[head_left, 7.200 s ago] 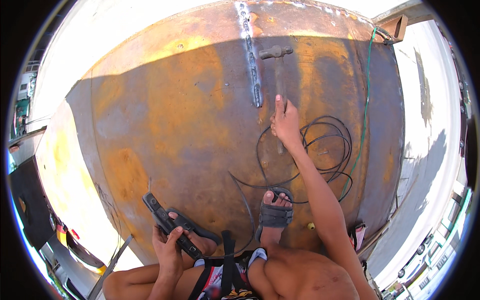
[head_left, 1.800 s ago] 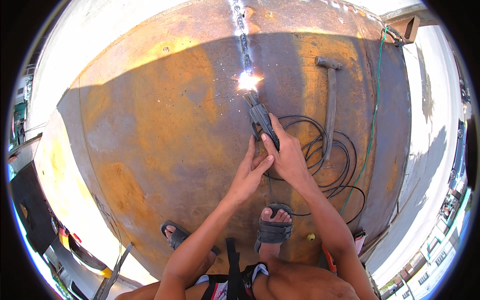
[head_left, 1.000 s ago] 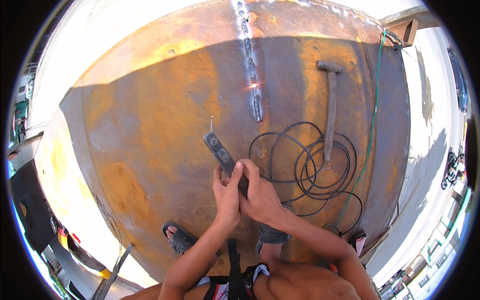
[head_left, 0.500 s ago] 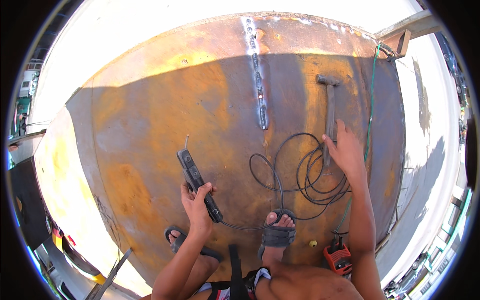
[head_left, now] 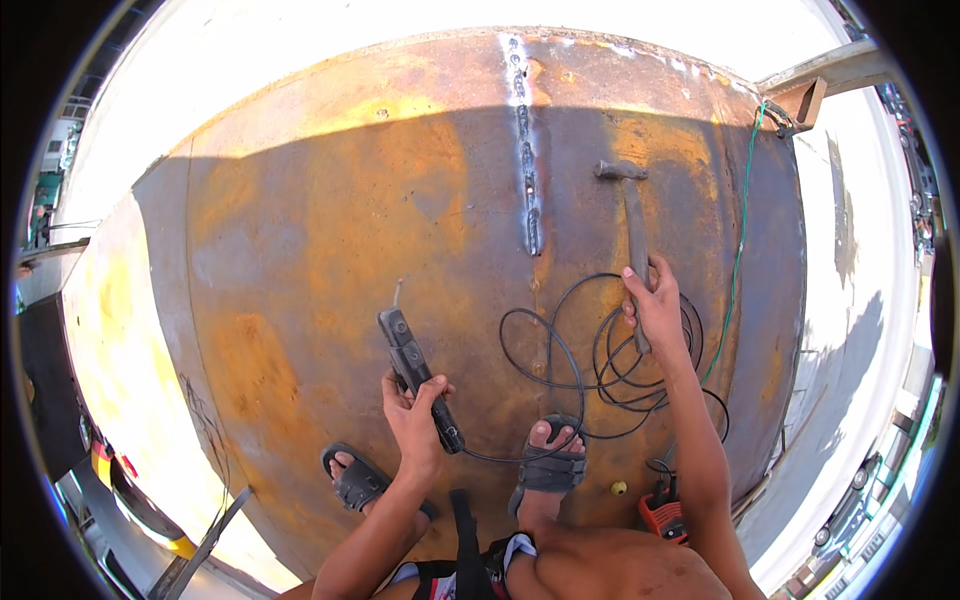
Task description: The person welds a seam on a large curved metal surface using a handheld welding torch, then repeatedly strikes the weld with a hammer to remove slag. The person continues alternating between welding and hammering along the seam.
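In my left hand (head_left: 418,415) is a black welding electrode holder (head_left: 408,355), its fingers wrapped round the lower body. A short electrode stub (head_left: 397,292) sticks up from its far end, and a black cable (head_left: 510,459) runs off its near end. My right hand (head_left: 655,300) is closed on the handle of a hammer (head_left: 634,225), whose head points away from me. Left of the hammer head, a dark, broken weld bead (head_left: 527,165) with whitish edges runs along the rusty steel plate (head_left: 330,250). One small spot on the bead glows.
Loops of the black cable (head_left: 575,370) lie around and under my right hand. A green cable (head_left: 745,190) runs down the right side to an orange-red device (head_left: 663,517). My sandalled feet (head_left: 552,470) rest on the plate near a small yellowish object (head_left: 618,488). A metal bracket (head_left: 810,105) stands at the far right.
My right hand has gone from reaching over the hammer handle to gripping it, and the hammer has shifted left. My left hand has moved slightly right with the electrode holder.
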The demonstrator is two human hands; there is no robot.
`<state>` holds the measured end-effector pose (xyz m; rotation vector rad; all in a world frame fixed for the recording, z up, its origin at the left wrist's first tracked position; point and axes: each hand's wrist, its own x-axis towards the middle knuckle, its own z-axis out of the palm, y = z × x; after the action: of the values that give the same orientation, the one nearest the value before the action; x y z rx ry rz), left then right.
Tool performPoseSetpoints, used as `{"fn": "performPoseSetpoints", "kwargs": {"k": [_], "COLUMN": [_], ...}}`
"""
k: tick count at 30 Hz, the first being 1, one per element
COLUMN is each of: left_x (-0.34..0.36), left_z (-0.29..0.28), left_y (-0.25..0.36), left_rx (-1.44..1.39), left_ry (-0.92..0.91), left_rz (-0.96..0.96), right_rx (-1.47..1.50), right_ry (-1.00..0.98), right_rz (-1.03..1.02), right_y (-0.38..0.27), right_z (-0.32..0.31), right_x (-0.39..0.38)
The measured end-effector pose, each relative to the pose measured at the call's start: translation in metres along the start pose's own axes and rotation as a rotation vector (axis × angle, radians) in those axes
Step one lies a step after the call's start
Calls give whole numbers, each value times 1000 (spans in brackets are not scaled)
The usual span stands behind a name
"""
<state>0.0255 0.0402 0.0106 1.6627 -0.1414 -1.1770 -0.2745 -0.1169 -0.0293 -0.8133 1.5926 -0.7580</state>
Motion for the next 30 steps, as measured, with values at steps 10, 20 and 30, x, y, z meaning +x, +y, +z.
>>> {"fn": "performPoseSetpoints", "kwargs": {"k": [10,20,30], "left_x": [4,3,-2], "left_z": [4,9,15], "left_y": [2,2,1], "left_rx": [-13,-7,2], "left_ry": [23,19,12], "left_rz": [5,3,2], "right_rx": [-325,-442,-447], "right_ry": [43,21,118], "right_rz": [-313,-440,-594], "right_y": [-2,16,26], "right_z": [50,54,56], "right_x": [-29,-31,-29]}}
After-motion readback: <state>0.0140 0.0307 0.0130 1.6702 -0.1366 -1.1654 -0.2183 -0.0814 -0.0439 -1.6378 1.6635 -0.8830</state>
